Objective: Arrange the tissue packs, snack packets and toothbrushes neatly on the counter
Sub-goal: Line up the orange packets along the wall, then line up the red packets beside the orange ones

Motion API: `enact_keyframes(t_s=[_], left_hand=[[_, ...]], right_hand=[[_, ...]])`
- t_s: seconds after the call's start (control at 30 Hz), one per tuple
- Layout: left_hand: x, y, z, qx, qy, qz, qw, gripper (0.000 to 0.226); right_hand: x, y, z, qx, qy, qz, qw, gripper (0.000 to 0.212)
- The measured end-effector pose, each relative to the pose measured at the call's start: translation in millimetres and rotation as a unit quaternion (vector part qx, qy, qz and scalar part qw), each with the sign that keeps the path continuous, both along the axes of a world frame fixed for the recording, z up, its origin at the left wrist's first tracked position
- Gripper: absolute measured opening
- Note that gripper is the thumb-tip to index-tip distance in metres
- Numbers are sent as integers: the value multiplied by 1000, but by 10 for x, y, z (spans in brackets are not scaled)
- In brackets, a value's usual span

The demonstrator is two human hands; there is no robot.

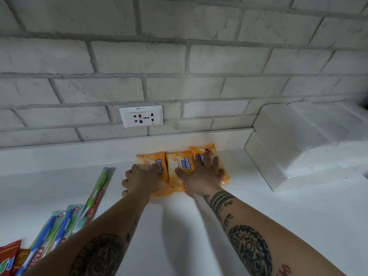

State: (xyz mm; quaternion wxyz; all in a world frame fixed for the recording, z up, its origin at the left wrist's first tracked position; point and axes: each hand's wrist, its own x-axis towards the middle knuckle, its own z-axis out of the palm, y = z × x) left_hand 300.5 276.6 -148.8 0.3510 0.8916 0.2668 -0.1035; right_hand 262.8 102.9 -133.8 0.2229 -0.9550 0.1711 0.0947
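1. Three orange plastic tissue packs printed "Tender Love" lie flat in a row on the white counter [189, 226], touching edge to edge, at 12 o'clock from the person and near the wall.
2. Each pack's long axis runs from 6 to 12 o'clock, leaning slightly toward 11. The lettering runs along that axis from the far end to the near end.
3. The left tissue pack [159, 162] and the middle tissue pack [179, 165] sit level. The right tissue pack [200, 150] sits a little farther toward the wall.
4. The left hand [139, 181] rests on the left tissue pack's near-left part. Its fingers are bent down over the pack's 9 o'clock edge with the tips hidden, and the thumb lies on top.
5. The right hand [201, 176] lies flat, with straight fingers spread across the middle and right packs.
6. At 8 o'clock, a green toothbrush in a clear blister card [98, 193] lies with its long axis from 7 to 1 o'clock.
7. Two blue packaged toothbrushes [46, 235] lie roughly parallel to it nearer the corner, beside red snack packets [8, 257].
8. A white wall socket plate [141, 116] sits on the white brick wall [179, 56], and a white stepped block [288, 136] stands at 2 o'clock.
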Motion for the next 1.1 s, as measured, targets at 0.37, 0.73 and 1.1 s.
enact_keyframes(t_s=[0.37,0.73,1.1], left_hand=[[-583,666,152,84,-143,-78,983,36],[-1394,1544,-20,287,-87,-203,932,28],[-1721,1766,170,206,-54,-217,953,12]], right_hand=[[-625,106,-38,-22,-154,53,986,47],[-1463,632,-44,-32,-95,163,982,44],[-1779,1119,149,-11,-83,164,983,43]])
